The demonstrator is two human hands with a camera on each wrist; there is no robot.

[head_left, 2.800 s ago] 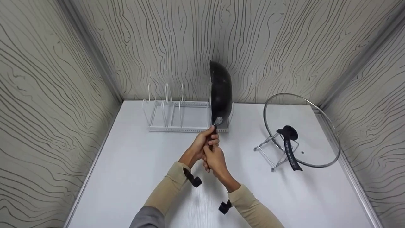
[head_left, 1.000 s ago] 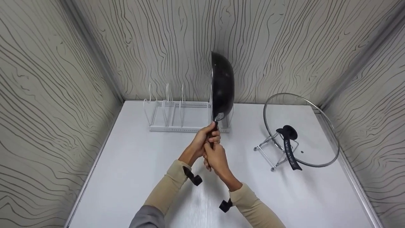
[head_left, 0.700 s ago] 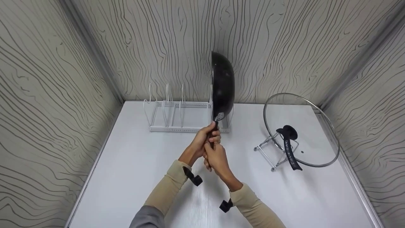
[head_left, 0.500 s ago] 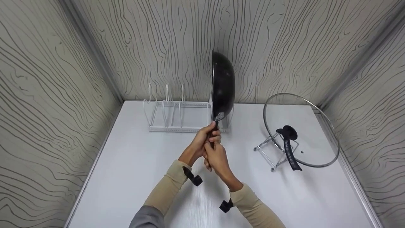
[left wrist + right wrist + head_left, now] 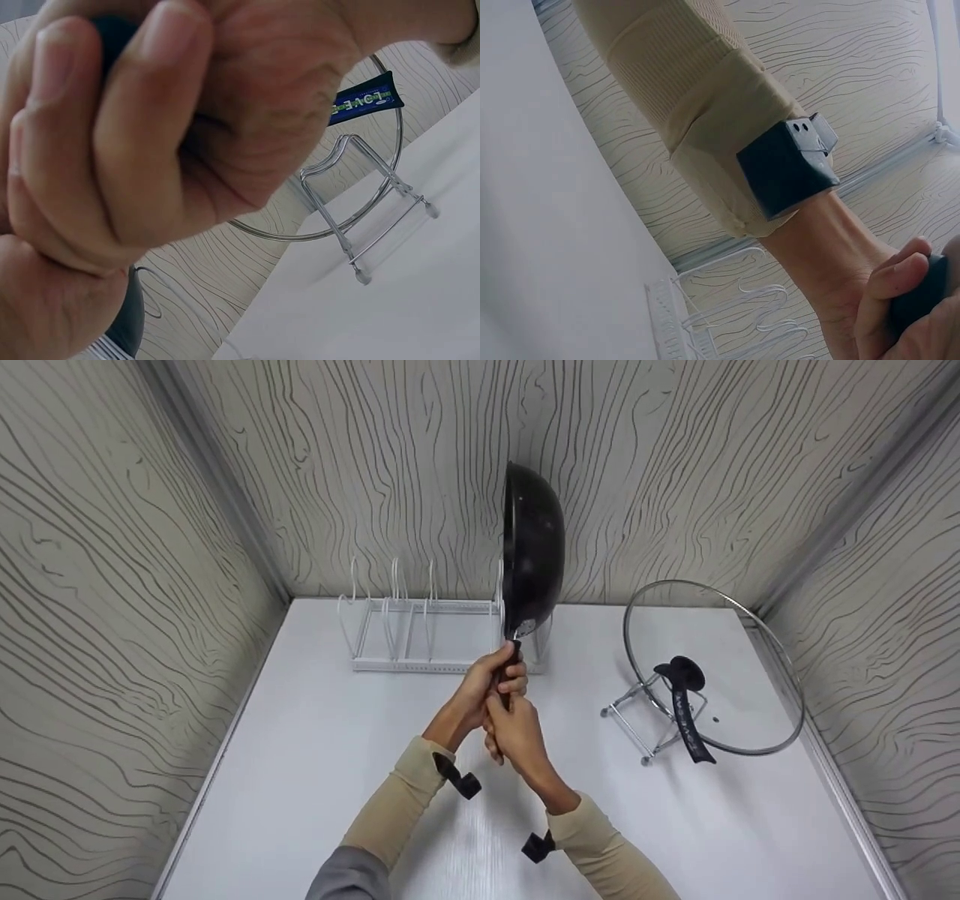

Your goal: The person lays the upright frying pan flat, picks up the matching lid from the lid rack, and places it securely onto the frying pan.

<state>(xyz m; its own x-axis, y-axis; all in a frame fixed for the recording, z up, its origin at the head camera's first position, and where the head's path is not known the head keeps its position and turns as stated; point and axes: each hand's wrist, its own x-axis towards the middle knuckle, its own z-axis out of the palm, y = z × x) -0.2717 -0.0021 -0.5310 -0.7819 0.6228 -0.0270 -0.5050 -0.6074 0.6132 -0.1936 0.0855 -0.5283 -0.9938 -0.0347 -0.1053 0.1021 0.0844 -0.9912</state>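
Note:
A deep black frying pan [image 5: 536, 547] is held on edge, its open side to the left and its rounded base to the right. It overlaps the right end of a white wire pan rack [image 5: 450, 667] in the head view. My left hand [image 5: 478, 686] grips the upper part of the handle, close to the pan's bowl. Just below, my right hand [image 5: 517, 731] grips the handle's lower part. The left wrist view shows fingers [image 5: 139, 135] curled round the dark handle, with a sliver of the pan [image 5: 129, 319] beneath.
To the right, a large glass lid [image 5: 802, 690] with a black handle [image 5: 684, 712] leans on a chrome wire stand [image 5: 630, 731]. Upright dividers [image 5: 427, 630] rise from the rack's left half. A patterned wall [image 5: 637, 480] stands right behind the white table [image 5: 315, 757].
The pan has risen and shifted slightly right over the rack's right end. Both hands have moved up a little with the handle, keeping their grip. The rack and lid stay in place.

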